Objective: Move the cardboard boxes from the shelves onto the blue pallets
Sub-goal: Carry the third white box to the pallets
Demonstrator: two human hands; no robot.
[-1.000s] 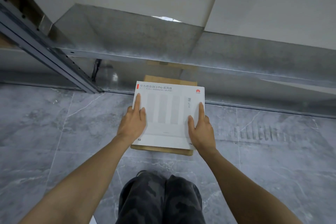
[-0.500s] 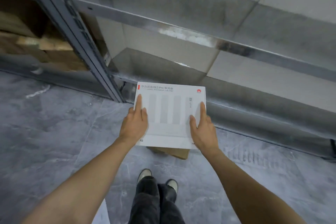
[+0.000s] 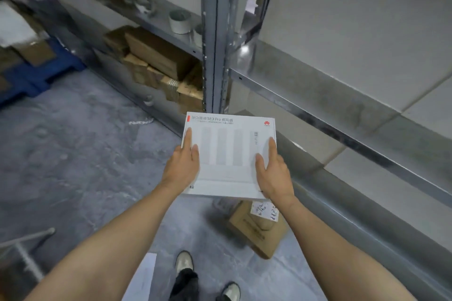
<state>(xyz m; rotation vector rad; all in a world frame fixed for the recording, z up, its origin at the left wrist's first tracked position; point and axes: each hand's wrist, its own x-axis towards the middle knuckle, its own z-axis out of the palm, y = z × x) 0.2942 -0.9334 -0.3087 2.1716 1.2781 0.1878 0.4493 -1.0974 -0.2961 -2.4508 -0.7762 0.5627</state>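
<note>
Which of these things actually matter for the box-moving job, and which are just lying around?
Part of the job:
white box, held by the left hand and right hand
brown box beneath it
blue pallet
stacked cardboard boxes

Just lying about:
white rolls
sheet of paper
</note>
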